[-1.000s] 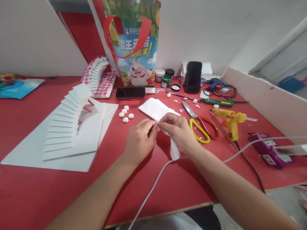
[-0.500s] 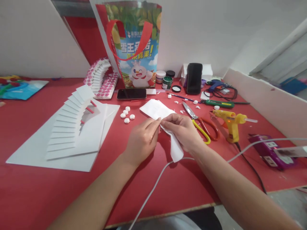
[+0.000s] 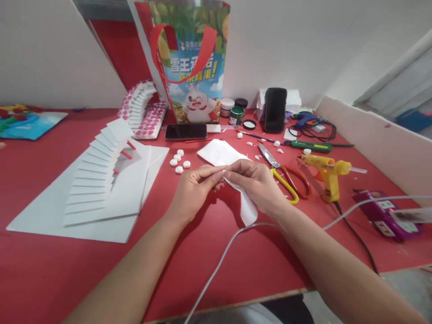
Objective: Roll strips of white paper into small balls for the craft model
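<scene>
My left hand [image 3: 195,186] and my right hand [image 3: 254,182] meet fingertip to fingertip over the red table. Between them they pinch one end of a white paper strip [image 3: 248,209], whose loose tail hangs below my right palm. The pinched end is mostly hidden by my fingers. Just behind my hands lies a stack of white paper pieces [image 3: 221,152]. Several small white rolled paper rosettes [image 3: 177,157] sit left of the stack. To the right rest scissors [image 3: 270,157] with one yellow and one red handle, blades partly spread.
A white stepped staircase model [image 3: 91,175] stands on white boards at left. A yellow glue gun [image 3: 329,173] and a purple power strip [image 3: 388,216] are at right, with a white cable [image 3: 222,256] crossing the front. Phones, paint jars and a printed bag [image 3: 192,67] stand behind.
My left hand has turned and its fingers have shifted at the pinched end, with the thumb now on top. My right hand keeps its grip on the strip.
</scene>
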A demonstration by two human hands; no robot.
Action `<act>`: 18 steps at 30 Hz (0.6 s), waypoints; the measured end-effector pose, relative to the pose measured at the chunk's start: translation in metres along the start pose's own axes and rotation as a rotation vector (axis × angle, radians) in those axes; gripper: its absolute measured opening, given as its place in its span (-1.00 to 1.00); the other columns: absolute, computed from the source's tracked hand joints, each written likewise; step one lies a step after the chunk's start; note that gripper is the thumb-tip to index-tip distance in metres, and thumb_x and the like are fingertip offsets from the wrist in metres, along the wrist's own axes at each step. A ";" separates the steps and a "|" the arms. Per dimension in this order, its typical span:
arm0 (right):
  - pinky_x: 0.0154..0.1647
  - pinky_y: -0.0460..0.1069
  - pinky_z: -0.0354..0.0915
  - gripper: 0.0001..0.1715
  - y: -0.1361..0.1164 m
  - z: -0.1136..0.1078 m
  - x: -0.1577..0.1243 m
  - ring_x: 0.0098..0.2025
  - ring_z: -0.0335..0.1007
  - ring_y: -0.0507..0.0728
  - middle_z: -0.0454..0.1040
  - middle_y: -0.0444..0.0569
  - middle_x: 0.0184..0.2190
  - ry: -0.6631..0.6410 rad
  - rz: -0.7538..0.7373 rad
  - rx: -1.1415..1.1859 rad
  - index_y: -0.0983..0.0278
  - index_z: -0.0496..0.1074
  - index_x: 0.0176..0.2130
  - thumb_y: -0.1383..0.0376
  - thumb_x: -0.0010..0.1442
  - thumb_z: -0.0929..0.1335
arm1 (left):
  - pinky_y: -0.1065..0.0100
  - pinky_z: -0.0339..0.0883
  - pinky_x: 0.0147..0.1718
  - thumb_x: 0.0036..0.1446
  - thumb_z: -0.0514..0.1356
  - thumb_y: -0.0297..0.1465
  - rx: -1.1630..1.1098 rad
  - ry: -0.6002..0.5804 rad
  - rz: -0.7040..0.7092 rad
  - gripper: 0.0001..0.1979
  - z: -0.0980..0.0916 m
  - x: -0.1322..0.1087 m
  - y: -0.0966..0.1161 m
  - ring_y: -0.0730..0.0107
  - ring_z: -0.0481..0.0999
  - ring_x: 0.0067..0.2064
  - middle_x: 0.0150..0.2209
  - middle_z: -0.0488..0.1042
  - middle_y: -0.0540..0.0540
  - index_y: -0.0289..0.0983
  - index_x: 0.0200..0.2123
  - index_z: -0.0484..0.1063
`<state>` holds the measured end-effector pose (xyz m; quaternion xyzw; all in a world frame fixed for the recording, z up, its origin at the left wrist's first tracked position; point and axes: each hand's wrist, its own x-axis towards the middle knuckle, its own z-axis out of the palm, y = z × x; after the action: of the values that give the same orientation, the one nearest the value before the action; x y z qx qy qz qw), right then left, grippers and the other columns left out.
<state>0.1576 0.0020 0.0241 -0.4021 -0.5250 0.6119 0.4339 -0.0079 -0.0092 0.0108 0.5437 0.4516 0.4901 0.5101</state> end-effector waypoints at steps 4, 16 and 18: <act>-0.28 -0.02 0.32 -0.60 -0.001 -0.003 0.002 -0.39 0.45 0.05 0.56 -0.08 -0.47 0.024 0.067 0.022 0.31 0.50 -0.42 0.07 -0.07 0.59 | 0.35 0.46 -0.26 0.22 0.27 -0.41 0.168 0.009 0.190 -0.84 0.001 -0.001 -0.004 0.41 0.52 -0.34 -0.37 0.52 -0.04 -0.20 -0.19 0.67; -0.43 -0.08 0.19 -0.51 0.005 -0.009 0.007 -0.47 0.34 -0.01 0.52 -0.10 -0.50 0.046 0.293 0.019 0.34 0.51 -0.41 0.09 -0.21 0.64 | 0.37 0.45 -0.24 0.26 0.18 -0.49 0.500 0.099 0.367 -0.84 0.004 -0.003 -0.008 0.36 0.57 -0.26 -0.31 0.58 -0.10 -0.28 -0.22 0.59; -0.42 -0.08 0.18 -0.51 0.005 -0.010 0.008 -0.45 0.32 -0.01 0.52 -0.10 -0.47 0.029 0.277 -0.044 0.34 0.51 -0.39 0.07 -0.18 0.63 | 0.35 0.47 -0.21 0.25 0.20 -0.48 0.487 0.116 0.336 -0.86 0.003 -0.002 -0.008 0.34 0.59 -0.23 -0.28 0.60 -0.10 -0.27 -0.23 0.59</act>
<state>0.1638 0.0118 0.0178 -0.4888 -0.4716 0.6484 0.3438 -0.0052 -0.0113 0.0025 0.6885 0.4878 0.4751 0.2497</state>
